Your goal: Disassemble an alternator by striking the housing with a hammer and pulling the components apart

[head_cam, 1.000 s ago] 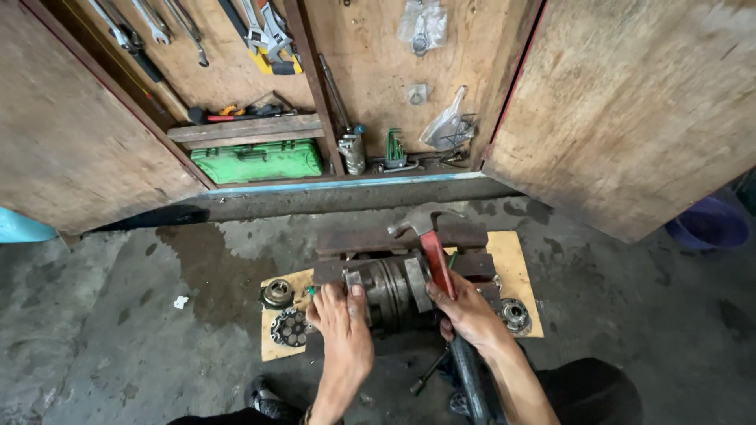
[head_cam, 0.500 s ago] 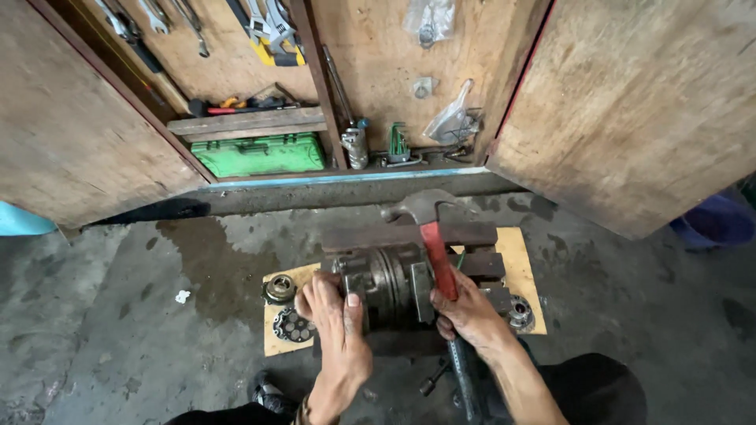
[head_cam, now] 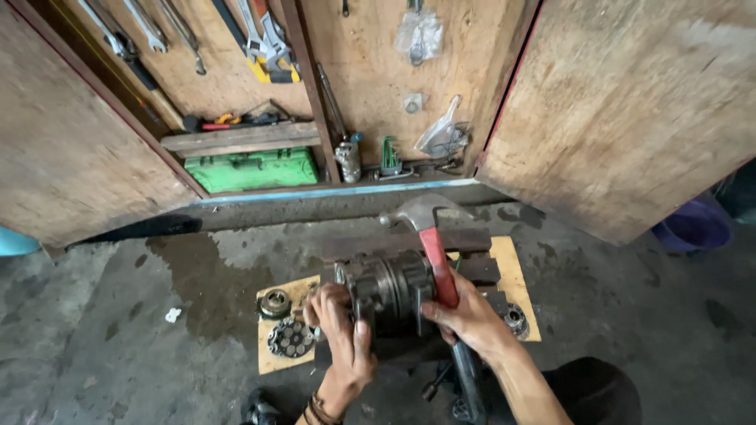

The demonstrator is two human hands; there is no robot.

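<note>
Bare concrete floor (head_cam: pixel 118 315) free leftward; round metal parts (head_cam: pixel 285 323) crowd left side, open cabinet (head_cam: pixel 260 169) blocks ahead.

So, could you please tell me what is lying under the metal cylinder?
The metal cylinder rests on dark blocks over yellowish cardboard. The cylinder and both hands hide the surface directly beneath.

Cylindrical metal assembly (head_cam: pixel 386 287) on cardboard sheet (head_cam: pixel 516 271), gear parts (head_cam: pixel 287 334) left, tool cabinet (head_cam: pixel 315 94) behind
</note>
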